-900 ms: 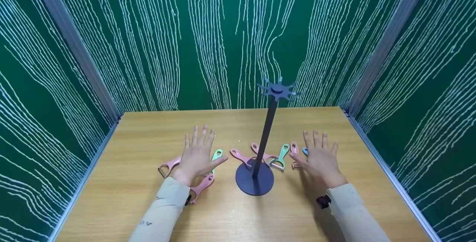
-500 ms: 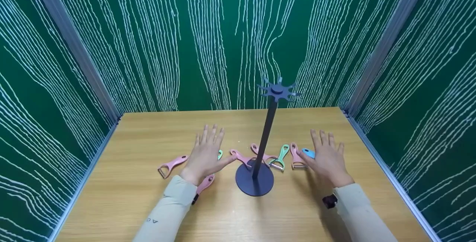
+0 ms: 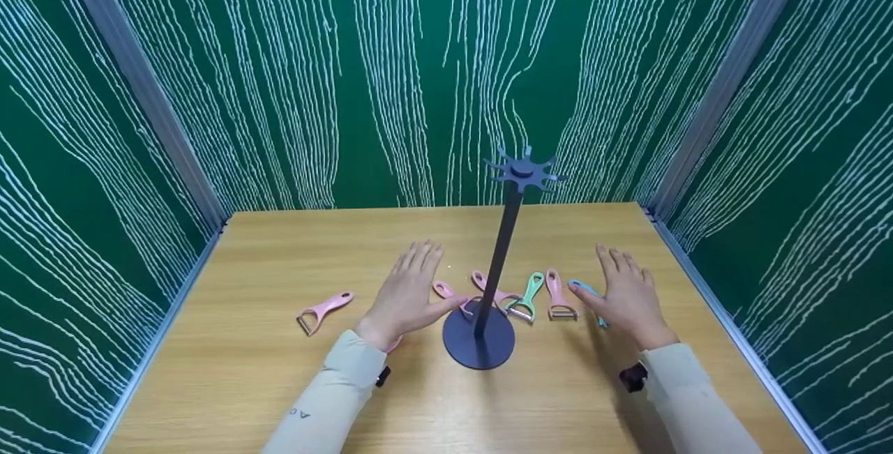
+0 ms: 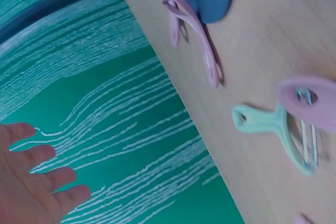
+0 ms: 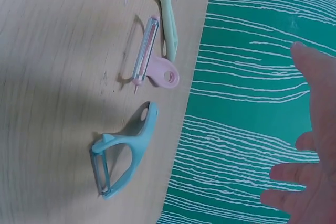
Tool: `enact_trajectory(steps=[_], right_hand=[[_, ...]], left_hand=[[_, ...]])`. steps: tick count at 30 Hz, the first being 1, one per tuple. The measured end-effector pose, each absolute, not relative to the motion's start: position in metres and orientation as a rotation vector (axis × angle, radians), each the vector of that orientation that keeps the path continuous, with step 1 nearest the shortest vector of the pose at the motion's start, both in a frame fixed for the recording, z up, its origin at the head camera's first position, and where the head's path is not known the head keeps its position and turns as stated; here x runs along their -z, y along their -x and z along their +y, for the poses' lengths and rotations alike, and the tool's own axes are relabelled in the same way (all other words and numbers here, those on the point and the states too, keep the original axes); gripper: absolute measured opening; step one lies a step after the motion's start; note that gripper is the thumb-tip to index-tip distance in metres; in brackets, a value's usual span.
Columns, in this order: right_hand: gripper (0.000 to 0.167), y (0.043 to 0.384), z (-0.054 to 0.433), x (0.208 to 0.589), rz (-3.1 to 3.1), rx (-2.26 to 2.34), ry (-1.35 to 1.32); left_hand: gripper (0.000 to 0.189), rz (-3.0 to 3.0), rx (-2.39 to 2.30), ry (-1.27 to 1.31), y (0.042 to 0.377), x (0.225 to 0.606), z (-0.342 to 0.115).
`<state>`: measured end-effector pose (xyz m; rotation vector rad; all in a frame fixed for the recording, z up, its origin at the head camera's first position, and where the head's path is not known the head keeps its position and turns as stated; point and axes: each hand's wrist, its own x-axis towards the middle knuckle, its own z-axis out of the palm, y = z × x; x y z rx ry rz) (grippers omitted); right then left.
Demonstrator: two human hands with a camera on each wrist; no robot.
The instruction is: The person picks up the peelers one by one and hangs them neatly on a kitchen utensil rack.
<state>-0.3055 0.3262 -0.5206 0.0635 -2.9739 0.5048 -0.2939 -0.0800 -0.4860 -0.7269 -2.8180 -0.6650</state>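
My left hand (image 3: pixel 402 300) hovers above the table left of the dark stand, fingers straight and holding nothing. It covers most of a pink peeler; the left wrist view shows that pink peeler (image 4: pixel 310 100) overlapping a green peeler (image 4: pixel 260 119). My right hand (image 3: pixel 630 303), fingers extended and bare of any object, is over the table by a blue peeler (image 5: pixel 128 153). The dark stand (image 3: pixel 499 259) rises between both hands, topped by a hook wheel (image 3: pixel 523 171) with nothing hung on it. Several peelers lie around its round base (image 3: pixel 479 342).
One pink peeler (image 3: pixel 324 311) lies apart at the left. Right of the stand are a green peeler (image 3: pixel 528 295) and another pink peeler (image 3: pixel 558 295). Green walls with white lines and metal posts (image 3: pixel 725 77) enclose the wooden table (image 3: pixel 446 412) at the back and sides.
Both hands have drifted to the right, the left one closer to the stand. More of the blue peeler shows now, while the left hand hides the green one. The peelers have stayed put.
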Motion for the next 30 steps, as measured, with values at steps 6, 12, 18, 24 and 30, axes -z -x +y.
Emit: enact_trajectory(steps=[6, 12, 18, 24, 30], right_hand=[[0.106, 0.309, 0.333, 0.522, -2.986, -0.658, -0.034], [0.100, 0.311, 0.342, 0.527, -3.009, -0.744, -0.005], [0.095, 0.315, 0.348, 0.537, -3.027, -0.787, 0.017], [0.095, 0.322, 0.352, 0.542, -3.051, -0.827, 0.029], [0.095, 0.329, 0.355, 0.543, -3.073, -0.887, 0.053]], left_hand=[[0.097, -2.786, 0.836, 0.748, 0.291, 0.482, -0.069], [0.088, -2.731, 0.938, 0.806, 0.289, 0.483, -0.060], [0.085, -2.712, 1.033, 0.843, 0.290, 0.485, -0.054], [0.084, -2.678, 1.229, 0.849, 0.293, 0.488, -0.046], [0.081, -2.621, 1.410, 0.847, 0.294, 0.492, -0.039]])
